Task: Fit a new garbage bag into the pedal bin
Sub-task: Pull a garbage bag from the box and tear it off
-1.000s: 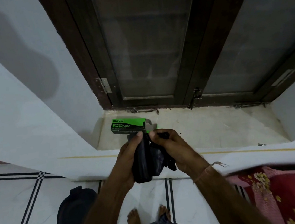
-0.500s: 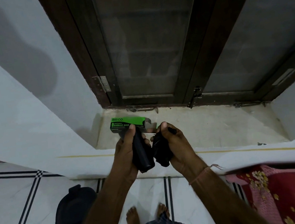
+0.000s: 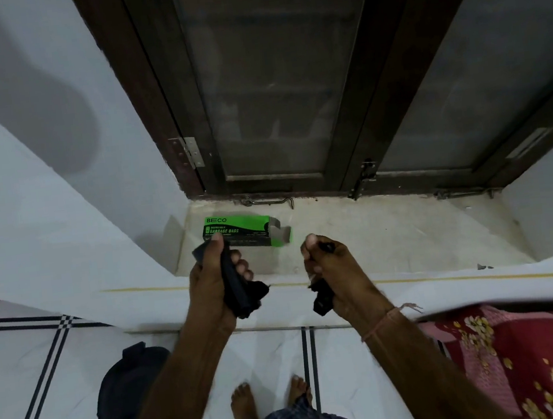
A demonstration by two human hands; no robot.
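Left hand curling round the roll, right hand clenching the loose bag, bin sitting near left. I'm worrying the thin plastic's ripping if yanked open.

The box lies on the sill, the left hand with the roll just before it, the right hand with a bag further right. The pedal bin stands left of the feet

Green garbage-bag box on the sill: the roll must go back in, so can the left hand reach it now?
Probably yes: the box lies just beyond the left hand, nothing between them, though its fingers are full with the black roll.
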